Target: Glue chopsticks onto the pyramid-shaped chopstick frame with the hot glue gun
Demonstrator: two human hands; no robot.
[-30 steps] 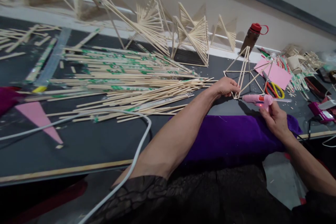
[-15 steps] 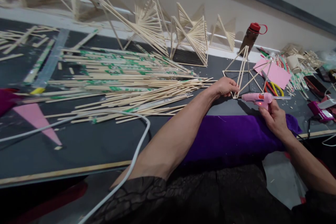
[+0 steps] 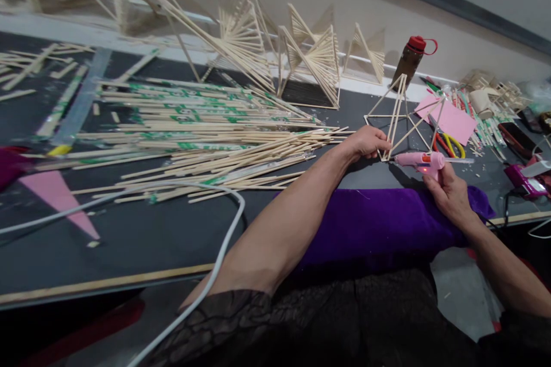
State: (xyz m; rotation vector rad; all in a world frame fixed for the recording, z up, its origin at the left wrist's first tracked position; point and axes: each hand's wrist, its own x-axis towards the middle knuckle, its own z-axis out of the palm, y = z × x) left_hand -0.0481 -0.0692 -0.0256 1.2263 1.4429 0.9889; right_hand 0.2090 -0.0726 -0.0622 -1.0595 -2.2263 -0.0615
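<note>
My left hand (image 3: 369, 141) pinches a thin wooden stick at the near lower corner of a small stick frame (image 3: 407, 117). The frame stands on the dark table and is built of pale sticks that meet at a peak. In my right hand (image 3: 450, 189) is a pink glue gun (image 3: 420, 161), its small light glowing orange-red and a clear glue stick poking out of its back. The gun's nozzle points left and is at the frame's near corner, close to my left fingertips. I cannot tell whether it touches the wood.
Loose and wrapped chopsticks (image 3: 224, 152) cover the table's left side. Finished stick models (image 3: 312, 63) line the wall. Behind the frame stands a red-capped bottle (image 3: 408, 60); scissors (image 3: 450, 145) and pink paper (image 3: 456, 120) lie to its right. A purple cloth (image 3: 365, 221) hangs over the front edge.
Almost nothing differs. Both hands, the glue gun and the frame hold their places, with only a very slight shift of the whole view.
</note>
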